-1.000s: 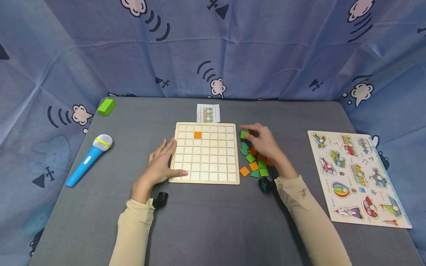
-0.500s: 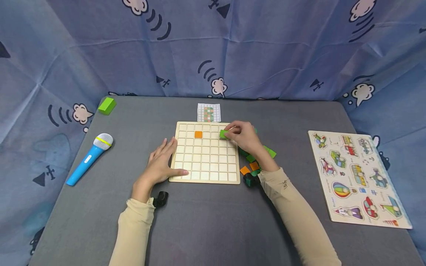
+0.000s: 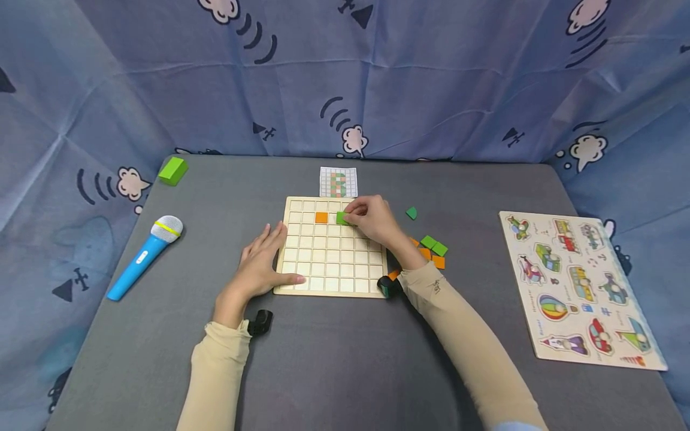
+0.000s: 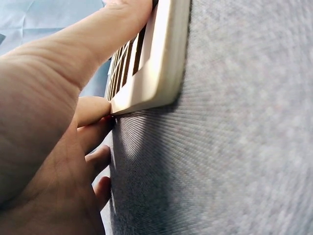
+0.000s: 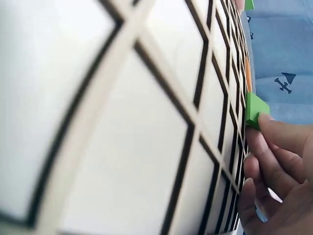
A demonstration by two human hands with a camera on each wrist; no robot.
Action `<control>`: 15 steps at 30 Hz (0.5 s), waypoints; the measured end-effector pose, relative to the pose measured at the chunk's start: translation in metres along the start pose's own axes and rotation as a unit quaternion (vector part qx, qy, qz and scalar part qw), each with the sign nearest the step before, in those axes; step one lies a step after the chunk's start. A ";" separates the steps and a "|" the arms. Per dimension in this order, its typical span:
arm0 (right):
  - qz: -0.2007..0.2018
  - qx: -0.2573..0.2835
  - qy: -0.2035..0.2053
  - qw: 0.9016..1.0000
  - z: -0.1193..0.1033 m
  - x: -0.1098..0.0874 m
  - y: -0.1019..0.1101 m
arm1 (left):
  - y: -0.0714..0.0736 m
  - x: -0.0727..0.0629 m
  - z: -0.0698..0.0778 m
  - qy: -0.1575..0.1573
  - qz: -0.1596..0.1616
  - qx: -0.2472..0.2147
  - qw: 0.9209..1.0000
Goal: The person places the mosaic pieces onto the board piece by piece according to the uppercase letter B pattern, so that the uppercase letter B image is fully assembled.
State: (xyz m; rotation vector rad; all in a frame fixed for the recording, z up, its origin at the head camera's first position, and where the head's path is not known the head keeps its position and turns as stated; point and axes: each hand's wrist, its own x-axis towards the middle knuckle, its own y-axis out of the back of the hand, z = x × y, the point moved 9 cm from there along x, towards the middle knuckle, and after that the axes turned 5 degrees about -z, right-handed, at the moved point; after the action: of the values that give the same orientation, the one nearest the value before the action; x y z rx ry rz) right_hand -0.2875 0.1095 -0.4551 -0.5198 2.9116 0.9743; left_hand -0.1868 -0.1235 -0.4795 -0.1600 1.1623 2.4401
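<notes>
A pale wooden grid board (image 3: 332, 267) lies on the grey table, with one orange square tile (image 3: 321, 218) set in a cell of its second row. My right hand (image 3: 374, 221) pinches a light green square tile (image 3: 342, 218) between thumb and fingers, over the same row just right of the orange one. In the right wrist view the green tile (image 5: 255, 109) is right at the board's surface. My left hand (image 3: 261, 263) rests at the board's left edge, fingers straight along the side and thumb on the lower left corner, as the left wrist view also shows.
A small printed pattern card (image 3: 338, 182) lies behind the board. Right of it are a dark green rounded tile (image 3: 412, 213) and several loose green and orange tiles (image 3: 434, 246), partly behind my right arm. Also around: a picture puzzle board (image 3: 582, 293), toy microphone (image 3: 145, 258), green block (image 3: 173, 172).
My right hand has carried the light green tile from the loose tiles leftward over the board, towards the orange tile. The left hand has stayed in place.
</notes>
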 end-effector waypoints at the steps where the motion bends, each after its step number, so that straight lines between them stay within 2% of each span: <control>1: -0.001 -0.008 0.000 1.000 0.000 0.001 -0.002 | 0.000 0.000 0.000 -0.001 0.001 0.000 1.000; 15: -0.024 -0.067 -0.018 0.997 -0.014 0.010 -0.015 | -0.001 0.001 -0.001 0.013 -0.010 -0.002 1.000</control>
State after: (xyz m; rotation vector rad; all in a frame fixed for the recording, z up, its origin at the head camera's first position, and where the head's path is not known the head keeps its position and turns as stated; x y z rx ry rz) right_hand -0.2908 0.0868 -0.4537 -0.5681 2.8026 1.1647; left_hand -0.1870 -0.1233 -0.4808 -0.2049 1.1611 2.4299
